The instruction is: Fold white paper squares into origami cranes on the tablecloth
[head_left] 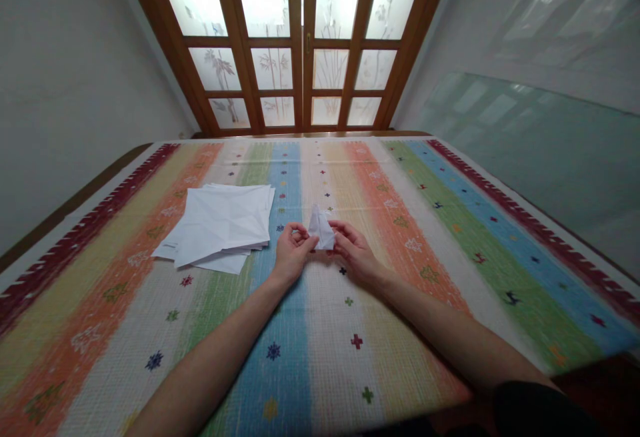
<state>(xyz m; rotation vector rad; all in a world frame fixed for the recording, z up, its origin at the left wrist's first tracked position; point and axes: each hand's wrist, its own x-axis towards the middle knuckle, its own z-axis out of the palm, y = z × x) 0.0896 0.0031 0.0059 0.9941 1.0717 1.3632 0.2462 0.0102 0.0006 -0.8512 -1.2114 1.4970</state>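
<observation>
A small folded white paper piece (pixel 321 227) is held upright just above the striped tablecloth (pixel 400 237), near the table's middle. My left hand (pixel 291 251) pinches its lower left side with curled fingers. My right hand (pixel 353 250) grips its lower right side, fingers closed around the fold. Both forearms reach in from the near edge. A loose stack of white paper sheets (pixel 220 225) lies flat to the left of my left hand, a short gap away.
The cloth covers a wide table that runs to a wooden-framed frosted glass door (pixel 300 43) at the far end. A grey wall stands on the left, a pale wall with a green lower panel (pixel 550 157) on the right.
</observation>
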